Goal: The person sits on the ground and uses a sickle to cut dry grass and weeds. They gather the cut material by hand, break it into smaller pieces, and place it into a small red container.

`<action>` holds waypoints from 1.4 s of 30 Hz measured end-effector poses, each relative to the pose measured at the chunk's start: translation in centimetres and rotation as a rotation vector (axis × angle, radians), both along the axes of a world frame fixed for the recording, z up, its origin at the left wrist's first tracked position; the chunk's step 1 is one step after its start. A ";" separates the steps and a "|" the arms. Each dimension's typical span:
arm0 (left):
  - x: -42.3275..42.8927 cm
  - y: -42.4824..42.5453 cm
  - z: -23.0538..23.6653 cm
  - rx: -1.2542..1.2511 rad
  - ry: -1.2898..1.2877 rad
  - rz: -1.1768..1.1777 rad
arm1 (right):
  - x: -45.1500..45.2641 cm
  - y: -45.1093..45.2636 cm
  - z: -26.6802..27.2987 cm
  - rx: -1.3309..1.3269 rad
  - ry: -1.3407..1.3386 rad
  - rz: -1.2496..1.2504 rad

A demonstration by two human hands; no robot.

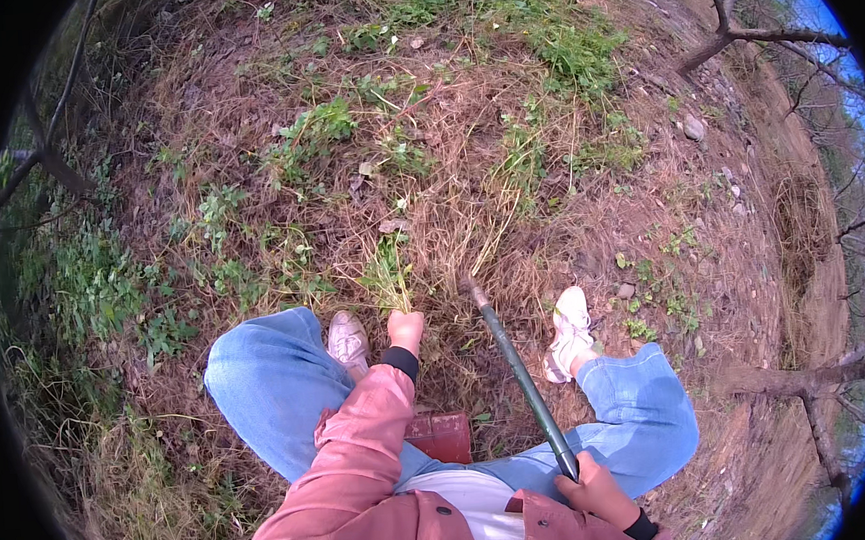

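Observation:
My left hand (406,329) is closed around the lower stems of a bunch of green weeds (390,276), beside the left shoe. The fingers are turned away from view. My right hand (596,486) grips the near end of a dark green tool handle (520,372), low in front of my right thigh. The handle slants forward and left to a worn metal socket (478,294), whose tip meets dry grass between my feet. The tool's working end is mostly hidden in that grass.
A red box-like object (443,437) lies beneath me between my legs. White shoes (571,328) stand on either side. Dry grass and green weeds (575,50) cover the ground ahead. Bare branches (789,34) reach in at the right, and stones (693,128) lie on the slope there.

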State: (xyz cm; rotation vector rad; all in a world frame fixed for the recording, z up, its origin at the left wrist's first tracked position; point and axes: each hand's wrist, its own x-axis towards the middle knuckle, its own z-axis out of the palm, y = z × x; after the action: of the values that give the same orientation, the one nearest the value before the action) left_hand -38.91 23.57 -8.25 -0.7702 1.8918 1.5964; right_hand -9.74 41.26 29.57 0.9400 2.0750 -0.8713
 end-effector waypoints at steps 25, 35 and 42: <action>-0.6 1.1 6.0 -0.048 0.020 -0.161 | -15.7 16.3 -8.5 0.837 0.247 0.404; -0.4 2.0 2.8 -0.103 0.061 -0.170 | 0.5 1.6 -2.1 0.062 0.061 -0.317; -0.4 2.9 4.6 -0.081 0.000 -0.114 | -0.8 1.9 1.3 -0.036 0.124 -0.503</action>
State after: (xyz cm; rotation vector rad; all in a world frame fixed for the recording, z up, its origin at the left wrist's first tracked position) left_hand -39.35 26.48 -3.70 -0.6826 1.9737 1.4591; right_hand -10.51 43.21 30.90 1.4526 1.9423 -1.2426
